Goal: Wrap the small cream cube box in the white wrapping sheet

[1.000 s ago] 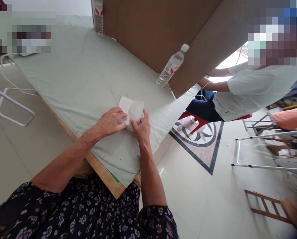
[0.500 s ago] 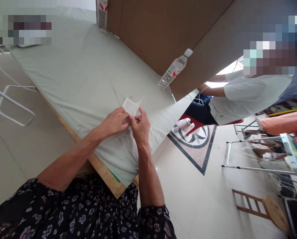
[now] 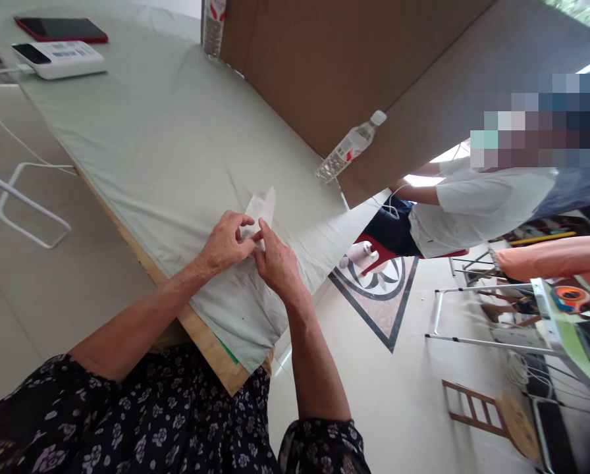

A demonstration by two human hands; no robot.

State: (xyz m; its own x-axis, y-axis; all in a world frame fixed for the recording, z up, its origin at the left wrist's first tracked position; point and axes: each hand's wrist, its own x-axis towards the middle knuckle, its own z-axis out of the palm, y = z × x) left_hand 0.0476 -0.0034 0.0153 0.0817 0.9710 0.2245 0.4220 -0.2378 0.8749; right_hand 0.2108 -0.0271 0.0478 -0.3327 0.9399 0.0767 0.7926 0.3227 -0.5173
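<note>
Nearest: black floral clothing point(image 3: 151, 421), right by the wooden corner point(image 3: 223, 372) of the counter point(image 3: 166, 158); a green strip point(image 3: 228, 351) peeks out btwn wood & cloth. Pale grn-grey cloth point(image 3: 176, 125) covers the top, wrinkled nr the corner, smoother farther up.

L hand point(image 3: 228, 240) is over the cloth nr that corner, fingers curled, thumb bent in toward the paper point(image 3: 261, 207); can't tell if it pinches. R hand point(image 3: 279, 262) faces it, index stretched onto the paper, other fingers mostly hidden, so grip unclear too. Paper's white, folded-looking, btwn both hands; nr end hidden by fingers, far end sticks out past them.

Edges: L one runs diag. up-left, tiled floor point(image 3: 33, 289) beyond, w/ white bent tube point(image 3: 33, 240). R one is short, ends abt at the brown cardboard point(image 3: 319, 66). Room to move: broad cloth stretch up-left of the hands; up-right it narrows to a water bottle point(image 3: 349, 151) by the cardboard.

Farther: 2nd bottle point(image 3: 213, 33) at the cardboard's L end; white device point(image 3: 72, 60) w/ cable, dark phone point(image 3: 62, 29) behind it. Off R: wooden chair point(image 3: 477, 411), seated person in white shirt point(image 3: 487, 207).
</note>
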